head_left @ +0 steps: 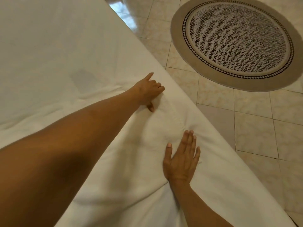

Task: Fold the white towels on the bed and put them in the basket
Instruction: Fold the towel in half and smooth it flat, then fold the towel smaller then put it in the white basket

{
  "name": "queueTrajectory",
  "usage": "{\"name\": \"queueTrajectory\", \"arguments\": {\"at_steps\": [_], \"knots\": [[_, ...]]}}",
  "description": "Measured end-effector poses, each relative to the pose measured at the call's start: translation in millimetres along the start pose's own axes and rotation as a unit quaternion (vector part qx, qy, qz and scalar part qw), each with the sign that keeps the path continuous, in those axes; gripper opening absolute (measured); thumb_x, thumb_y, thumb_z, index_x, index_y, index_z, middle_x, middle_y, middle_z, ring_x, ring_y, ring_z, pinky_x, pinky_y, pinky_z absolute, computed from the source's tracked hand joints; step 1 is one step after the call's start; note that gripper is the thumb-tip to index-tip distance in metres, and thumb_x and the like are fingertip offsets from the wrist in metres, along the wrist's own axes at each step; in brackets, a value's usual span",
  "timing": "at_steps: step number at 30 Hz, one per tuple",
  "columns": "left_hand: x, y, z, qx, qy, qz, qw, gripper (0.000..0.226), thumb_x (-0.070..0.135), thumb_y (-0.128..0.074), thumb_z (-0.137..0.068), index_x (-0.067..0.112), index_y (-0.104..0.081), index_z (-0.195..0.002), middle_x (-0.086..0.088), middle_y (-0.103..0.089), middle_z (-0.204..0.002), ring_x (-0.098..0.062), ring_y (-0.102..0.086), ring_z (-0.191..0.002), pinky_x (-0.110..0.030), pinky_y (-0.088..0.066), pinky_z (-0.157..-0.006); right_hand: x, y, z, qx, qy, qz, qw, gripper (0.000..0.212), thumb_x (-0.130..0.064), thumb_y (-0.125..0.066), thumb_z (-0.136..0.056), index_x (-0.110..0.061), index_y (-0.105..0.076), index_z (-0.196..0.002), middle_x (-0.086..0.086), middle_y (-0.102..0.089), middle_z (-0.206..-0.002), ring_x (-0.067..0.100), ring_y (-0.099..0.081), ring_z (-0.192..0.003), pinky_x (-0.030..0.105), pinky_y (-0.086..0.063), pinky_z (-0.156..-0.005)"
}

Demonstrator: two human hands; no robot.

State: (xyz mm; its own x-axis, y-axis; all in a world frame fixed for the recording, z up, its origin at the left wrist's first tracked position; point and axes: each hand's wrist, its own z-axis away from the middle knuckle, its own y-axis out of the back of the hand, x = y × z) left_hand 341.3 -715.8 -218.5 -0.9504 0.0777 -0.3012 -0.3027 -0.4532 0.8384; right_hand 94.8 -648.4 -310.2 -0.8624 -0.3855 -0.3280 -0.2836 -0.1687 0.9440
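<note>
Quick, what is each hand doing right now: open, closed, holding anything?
Left hand: fingers curled, forefinger out, pressing on the white cloth towel; whether it pinches the cloth cannot be told.
Right hand: open, flat on the towel, holding nothing.

2 bare hands are in view: the left hand (148,90) with fingers curled and the right hand (181,158) laid flat. There is 1 white-sheeted bed (49,46) and, as far as white on white lets me tell, 1 white cloth towel (164,125) on it. On the 1 beige tiled floor (254,128) lies 1 round patterned rug with a tan border (236,41).
</note>
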Motion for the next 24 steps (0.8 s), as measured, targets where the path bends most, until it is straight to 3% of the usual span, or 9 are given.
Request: {"name": "queueTrajectory", "arguments": {"at_steps": [8,13,16,19,21,23,24], "knots": [[11.5,-7.6,24.9,0.041,0.028,0.040,0.998,0.045,0.040,-0.060,-0.087,0.015,-0.050,-0.123,-0.008,-0.058,-0.119,-0.027,-0.055,-0.111,-0.039,-0.020,-0.115,-4.4,8.3,1.7,0.015,-0.008,0.000,1.000,0.068,-0.049,-0.026,-0.092,-0.012,-0.020,-0.149,0.006,-0.030,-0.153,0.020,-0.031,-0.137,0.040,-0.018,-0.113],[18.8,-6.7,63.0,0.060,0.049,0.056,0.995,0.039,0.029,-0.051,-0.094,0.010,-0.039,-0.126,-0.010,-0.066,-0.111,-0.029,-0.059,-0.106,-0.037,-0.017,-0.116,-12.8,22.6,1.5,0.064,0.009,-0.033,0.997,0.069,-0.048,-0.046,-0.088,-0.011,-0.031,-0.144,0.012,-0.053,-0.128,0.028,-0.048,-0.112,0.039,-0.030,-0.098],[18.1,-10.1,86.2,0.069,0.056,0.026,0.996,0.037,0.012,-0.039,-0.096,0.010,-0.033,-0.132,-0.013,-0.062,-0.121,-0.029,-0.051,-0.121,-0.037,-0.014,-0.118,-21.5,42.6,-3.3,0.032,-0.024,-0.052,0.998,0.074,-0.044,-0.059,-0.082,-0.009,-0.034,-0.143,0.013,-0.057,-0.114,0.030,-0.051,-0.103,0.037,-0.030,-0.090],[19.0,-15.2,110.4,0.057,0.068,-0.015,0.996,0.048,0.008,-0.030,-0.098,0.008,-0.021,-0.145,-0.014,-0.051,-0.136,-0.030,-0.040,-0.133,-0.037,-0.012,-0.118,-30.7,68.3,-11.2,-0.048,-0.036,-0.032,0.998,0.045,-0.032,-0.064,-0.079,-0.013,-0.060,-0.119,0.013,-0.062,-0.102,0.032,-0.055,-0.098,0.038,-0.029,-0.084],[14.7,-23.0,127.5,0.056,0.072,-0.029,0.995,0.046,0.009,-0.032,-0.098,0.009,-0.028,-0.144,-0.012,-0.045,-0.141,-0.029,-0.038,-0.133,-0.038,-0.015,-0.118,-38.3,86.6,-6.2,-0.066,-0.018,0.012,0.998,0.022,-0.021,-0.060,-0.075,-0.013,-0.068,-0.094,0.011,-0.063,-0.092,0.031,-0.055,-0.090,0.035,-0.027,-0.077],[7.6,-30.7,145.2,0.073,0.075,-0.017,0.994,0.040,0.008,-0.035,-0.097,0.010,-0.040,-0.136,-0.011,-0.044,-0.141,-0.027,-0.039,-0.132,-0.038,-0.018,-0.117,-49.4,99.9,9.1,-0.070,0.011,0.041,0.997,0.020,-0.015,-0.061,-0.070,-0.012,-0.068,-0.089,0.010,-0.061,-0.091,0.031,-0.054,-0.090,0.035,-0.028,-0.081],[3.3,-33.6,155.4,0.075,0.078,-0.011,0.994,0.039,0.007,-0.036,-0.096,0.010,-0.043,-0.134,-0.011,-0.044,-0.142,-0.027,-0.039,-0.133,-0.038,-0.019,-0.117,-56.8,104.4,19.1,-0.070,0.033,0.047,0.996,0.023,-0.014,-0.063,-0.069,-0.012,-0.066,-0.091,0.009,-0.061,-0.093,0.030,-0.055,-0.093,0.036,-0.029,-0.090]]}}
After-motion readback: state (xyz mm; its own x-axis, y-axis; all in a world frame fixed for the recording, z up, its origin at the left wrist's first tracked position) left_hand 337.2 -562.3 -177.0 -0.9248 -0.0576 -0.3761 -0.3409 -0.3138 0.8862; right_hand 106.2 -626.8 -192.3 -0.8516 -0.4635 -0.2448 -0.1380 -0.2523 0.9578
